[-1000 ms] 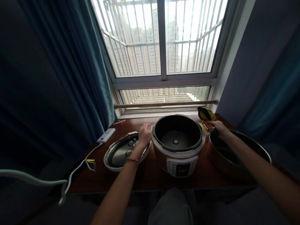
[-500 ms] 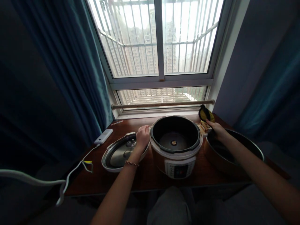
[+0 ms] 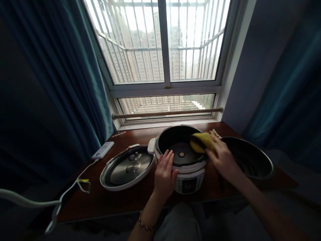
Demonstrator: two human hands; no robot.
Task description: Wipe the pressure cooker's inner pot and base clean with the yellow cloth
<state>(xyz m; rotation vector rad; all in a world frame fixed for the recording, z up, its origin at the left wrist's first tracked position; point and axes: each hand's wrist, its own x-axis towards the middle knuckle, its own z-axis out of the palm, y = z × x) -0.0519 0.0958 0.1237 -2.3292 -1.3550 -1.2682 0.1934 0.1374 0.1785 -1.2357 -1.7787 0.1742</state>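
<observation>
An open electric pressure cooker (image 3: pixel 187 180) with a dark empty cavity stands at the middle of the wooden table (image 3: pixel 130 197). My left hand (image 3: pixel 165 171) lies flat against its front left rim, fingers stretched out. My right hand (image 3: pixel 222 158) grips a yellow cloth (image 3: pixel 200 141) over the cooker's right rim. The cooker's lid (image 3: pixel 127 166) lies upside down on the table to the left.
A large dark inner pot (image 3: pixel 253 160) sits right of the cooker. A white power bank (image 3: pixel 102 150) with a white cable (image 3: pixel 72 182) lies at the table's left. Blue curtains (image 3: pixel 62 83) hang on both sides of the barred window (image 3: pixel 163 43). A wooden rod (image 3: pixel 167 113) runs along the sill.
My left hand left the lid's edge and came to the cooker's front rim. My right hand brought the yellow cloth from behind the inner pot to over the cooker's opening. The view shifted right.
</observation>
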